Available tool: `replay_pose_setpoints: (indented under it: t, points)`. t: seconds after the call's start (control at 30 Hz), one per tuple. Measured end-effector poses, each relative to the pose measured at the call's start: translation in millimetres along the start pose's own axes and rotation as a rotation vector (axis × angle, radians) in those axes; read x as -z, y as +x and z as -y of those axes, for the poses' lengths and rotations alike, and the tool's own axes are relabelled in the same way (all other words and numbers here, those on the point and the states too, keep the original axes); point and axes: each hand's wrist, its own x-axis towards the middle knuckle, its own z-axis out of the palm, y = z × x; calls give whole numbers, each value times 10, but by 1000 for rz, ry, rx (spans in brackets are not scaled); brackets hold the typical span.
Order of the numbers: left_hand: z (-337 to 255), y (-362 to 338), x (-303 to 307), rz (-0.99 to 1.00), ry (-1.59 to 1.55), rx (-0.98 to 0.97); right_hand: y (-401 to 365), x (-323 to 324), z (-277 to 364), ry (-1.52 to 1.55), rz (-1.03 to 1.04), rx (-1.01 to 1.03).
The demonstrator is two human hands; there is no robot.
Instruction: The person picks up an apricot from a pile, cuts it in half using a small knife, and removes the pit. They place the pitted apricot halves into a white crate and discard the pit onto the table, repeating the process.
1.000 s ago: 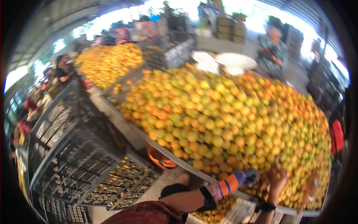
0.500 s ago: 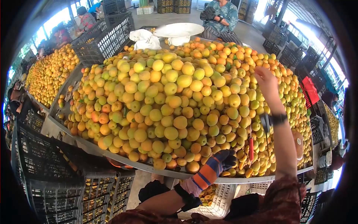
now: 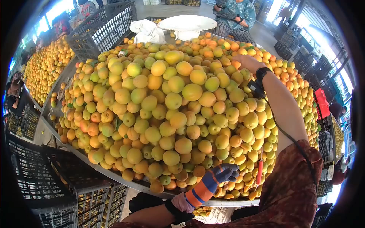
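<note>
A large heap of yellow-orange fruit (image 3: 175,102) covers a metal table (image 3: 140,186). My right hand (image 3: 246,62), bare, reaches to the far side of the heap and touches the fruit there; its fingers are partly hidden, and I cannot tell what they hold. A small black device on a cable (image 3: 256,89) hangs by that wrist. In a striped blue and orange glove, my left hand (image 3: 225,174) rests at the near edge of the heap, fingers bent close together. Whether something is in it is hidden. A red-handled tool (image 3: 259,172) lies on the fruit to its right.
Behind the heap are a white scale pan (image 3: 187,22), a white cloth bag (image 3: 147,32) and a black crate (image 3: 102,34). A gloved person (image 3: 238,17) sits beyond. Stacked black crates (image 3: 81,190) stand at the near left, and a white basket (image 3: 220,214) under the table edge.
My right hand has moved farther away and leftward onto the heap's far side. The camera view has shifted, and my left hand sits slightly lower in the frame.
</note>
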Motion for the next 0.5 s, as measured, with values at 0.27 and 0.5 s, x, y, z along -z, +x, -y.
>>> replay_pose_setpoints:
  t: [0.27,0.5]
  points:
    - [142,61,174,-63,-6,80,-12,-8,30,-195,118,-14]
    - [108,79,166,-70,11,107,10,-201,-350,-20,-65,-48]
